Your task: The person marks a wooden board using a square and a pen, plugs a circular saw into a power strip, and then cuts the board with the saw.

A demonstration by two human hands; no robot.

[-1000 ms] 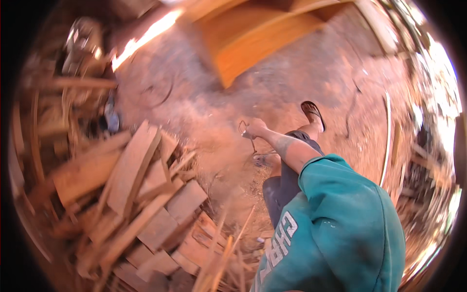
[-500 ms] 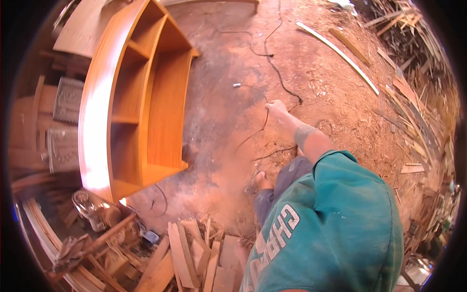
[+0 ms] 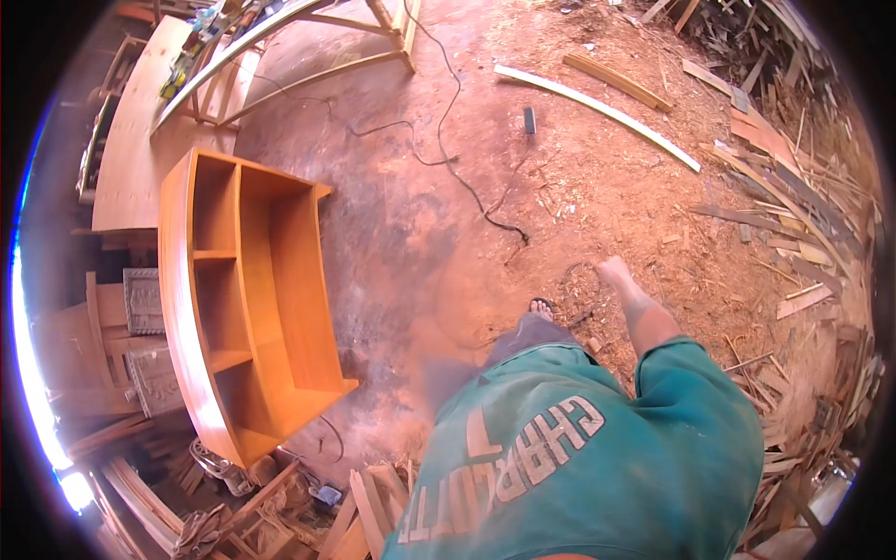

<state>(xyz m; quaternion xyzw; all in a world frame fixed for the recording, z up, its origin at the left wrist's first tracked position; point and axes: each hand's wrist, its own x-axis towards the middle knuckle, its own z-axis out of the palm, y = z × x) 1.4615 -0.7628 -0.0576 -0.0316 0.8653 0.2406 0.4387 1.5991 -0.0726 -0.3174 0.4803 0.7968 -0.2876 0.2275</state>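
While the view has swung, the right hand has dropped rightward of centre.
Its grip I cannot tell, left hand unseen; dark cord lies upper centre, orange shelf unit left, well apart.

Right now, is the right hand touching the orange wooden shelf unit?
No, a wide stretch of reddish ground lies between the right hand and the shelf unit.

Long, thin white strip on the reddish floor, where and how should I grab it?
Probably mid-length, pinched across its narrow width, coming from your side: the long, thin white strip lies lengthwise on the ground, with a brown wooden plank beyond its far edge.
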